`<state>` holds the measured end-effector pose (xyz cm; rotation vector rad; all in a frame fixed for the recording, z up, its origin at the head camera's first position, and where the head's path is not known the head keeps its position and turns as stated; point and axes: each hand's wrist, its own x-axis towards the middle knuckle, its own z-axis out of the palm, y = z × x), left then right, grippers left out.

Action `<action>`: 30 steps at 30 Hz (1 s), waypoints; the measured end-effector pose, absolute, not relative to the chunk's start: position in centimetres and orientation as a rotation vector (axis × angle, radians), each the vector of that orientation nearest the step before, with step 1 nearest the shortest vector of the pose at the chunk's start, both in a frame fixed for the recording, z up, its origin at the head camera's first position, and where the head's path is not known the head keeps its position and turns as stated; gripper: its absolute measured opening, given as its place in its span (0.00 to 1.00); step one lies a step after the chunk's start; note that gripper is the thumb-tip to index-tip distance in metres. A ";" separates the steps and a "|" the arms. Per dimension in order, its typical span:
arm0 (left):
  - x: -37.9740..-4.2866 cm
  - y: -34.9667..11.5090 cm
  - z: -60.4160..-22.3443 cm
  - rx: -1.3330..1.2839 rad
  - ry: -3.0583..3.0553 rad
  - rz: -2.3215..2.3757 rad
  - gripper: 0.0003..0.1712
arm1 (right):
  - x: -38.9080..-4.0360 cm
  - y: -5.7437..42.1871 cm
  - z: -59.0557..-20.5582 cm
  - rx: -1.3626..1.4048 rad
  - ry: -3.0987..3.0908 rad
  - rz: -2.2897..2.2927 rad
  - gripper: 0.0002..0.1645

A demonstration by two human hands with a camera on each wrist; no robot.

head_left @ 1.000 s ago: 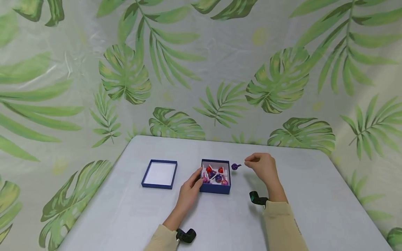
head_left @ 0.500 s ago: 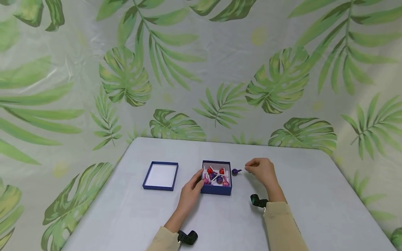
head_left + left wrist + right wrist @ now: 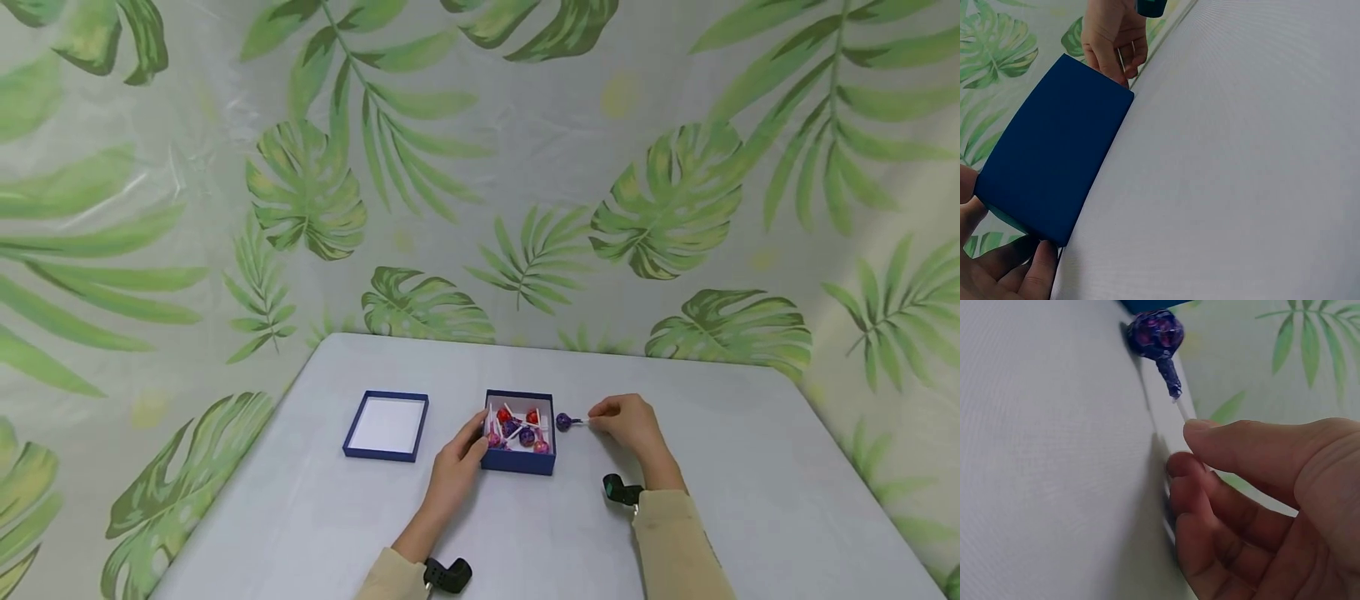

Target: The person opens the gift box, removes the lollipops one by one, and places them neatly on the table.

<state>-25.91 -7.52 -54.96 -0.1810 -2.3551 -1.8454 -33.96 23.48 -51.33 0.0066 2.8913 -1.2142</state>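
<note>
Leaf-print backdrop (image 3: 427,233) is hanging behind a white table (image 3: 547,533). Lollipop (image 3: 563,422) is being pinched by its stick (image 3: 1182,410) between thumb and fingertips of the right hand (image 3: 630,425), other fingers curling in; wrapped ball is pointing toward the left hand (image 3: 453,468), just beside the box (image 3: 517,462). Box is being held at its near-left corner by the left hand, fingers bending against the wall. More lollipops (image 3: 527,437) are lying inside; lid (image 3: 387,425) is lying left of the left hand. Likely best: stick being pinched firmly against rolling, box being steadied without squeezing. Right wrist is being bent inward, hand low.
</note>
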 end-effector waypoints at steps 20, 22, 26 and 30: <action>-25.9 -7.3 -54.9 -0.200 -2.360 -1.850 0.26 | -34.0 23.8 -51.8 -0.058 2.937 -1.066 0.02; -26.0 -7.3 -55.0 -0.209 -2.363 -1.845 0.26 | -34.0 23.9 -51.8 -0.047 2.934 -1.059 0.02; -26.0 -7.3 -55.0 -0.212 -2.365 -1.837 0.26 | -34.0 23.8 -51.8 -0.059 2.937 -1.050 0.02; -26.0 -7.4 -55.3 -0.199 -2.367 -1.823 0.26 | -34.1 23.5 -51.8 -0.063 2.909 -1.062 0.04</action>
